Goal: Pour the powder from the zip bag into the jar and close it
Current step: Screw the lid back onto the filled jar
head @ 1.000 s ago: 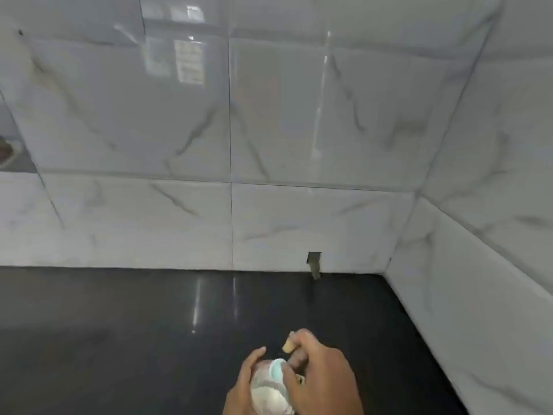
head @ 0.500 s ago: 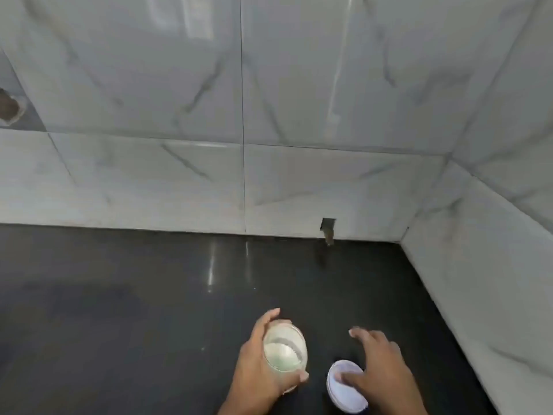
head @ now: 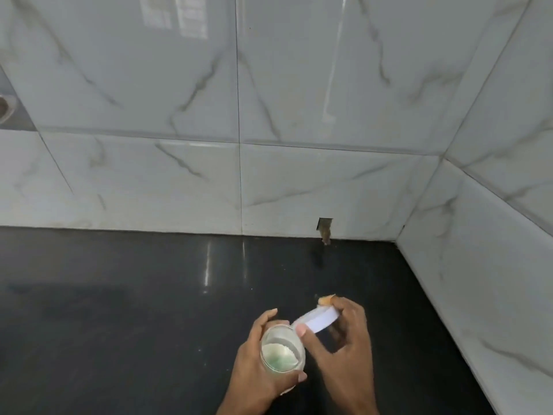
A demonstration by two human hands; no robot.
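My left grip [head: 263, 372] clamps the open jar [head: 282, 353], powder [head: 279, 353] inside. My right grip [head: 341, 345] pinches the white lid [head: 317, 322], tilted just above the jar's rim.

One head-worn wide-angle view looked forward and down at the black table [head: 119, 310] and tiled corner wall [head: 299, 115], hands close at the bottom edge.

A home kitchen corner: glossy black stone counter [head: 125, 310] meets marble-veined white wall tiles [head: 299, 100].
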